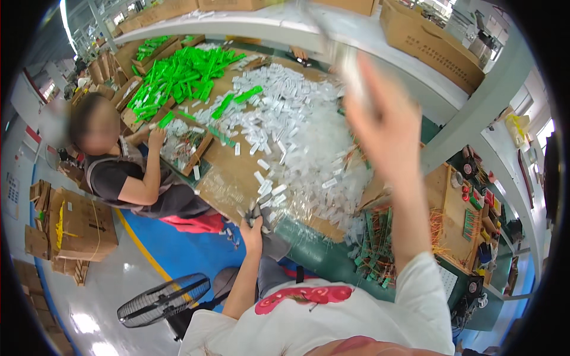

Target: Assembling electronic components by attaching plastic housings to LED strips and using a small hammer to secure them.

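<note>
My left hand (252, 235) is closed on a bunch of grey pieces (259, 211) at the near edge of the table; their exact kind cannot be made out. Raised above the table's right side, my right hand (383, 118) is smeared by motion. Its fingers seem wrapped round a long whitish-silver object (350, 66), too blurred to name. Between and beyond my hands spreads a heap of small white plastic pieces (270, 101), some in clear wrapping. Below my right forearm lie green circuit boards (377, 240) with orange wires.
A co-worker (127, 172) sits at the left beside a wooden tray (199, 153). Bright green pieces (184, 77) are piled at the far left. A white shelf (261, 22) with cartons (433, 44) spans the back. A black fan (163, 299) stands at the lower left.
</note>
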Action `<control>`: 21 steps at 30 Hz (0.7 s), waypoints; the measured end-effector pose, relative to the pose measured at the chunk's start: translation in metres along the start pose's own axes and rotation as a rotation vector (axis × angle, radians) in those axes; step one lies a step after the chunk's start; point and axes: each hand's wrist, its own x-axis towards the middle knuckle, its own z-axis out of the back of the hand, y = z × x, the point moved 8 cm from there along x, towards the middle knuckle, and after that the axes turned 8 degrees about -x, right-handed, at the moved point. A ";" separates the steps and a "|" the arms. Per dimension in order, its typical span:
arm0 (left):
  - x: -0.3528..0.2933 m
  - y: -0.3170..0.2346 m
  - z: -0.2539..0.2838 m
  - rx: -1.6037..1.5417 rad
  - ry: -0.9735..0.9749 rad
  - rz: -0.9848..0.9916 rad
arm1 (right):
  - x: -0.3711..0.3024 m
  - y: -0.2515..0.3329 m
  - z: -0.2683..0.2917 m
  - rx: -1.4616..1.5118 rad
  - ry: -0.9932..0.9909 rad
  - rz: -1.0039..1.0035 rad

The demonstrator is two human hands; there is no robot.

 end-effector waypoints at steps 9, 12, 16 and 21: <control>-0.027 0.045 0.018 0.145 0.073 0.075 | 0.183 -0.094 -0.065 -0.689 0.273 -0.122; -0.030 0.064 0.049 0.255 0.055 0.039 | 0.191 -0.116 -0.091 -0.768 0.354 -0.285; -0.037 0.051 0.045 0.296 0.034 0.057 | 0.221 -0.243 -0.103 -0.762 0.482 0.012; -0.057 0.057 0.070 0.297 -0.037 0.074 | 0.133 -0.060 -0.073 -0.596 0.007 0.065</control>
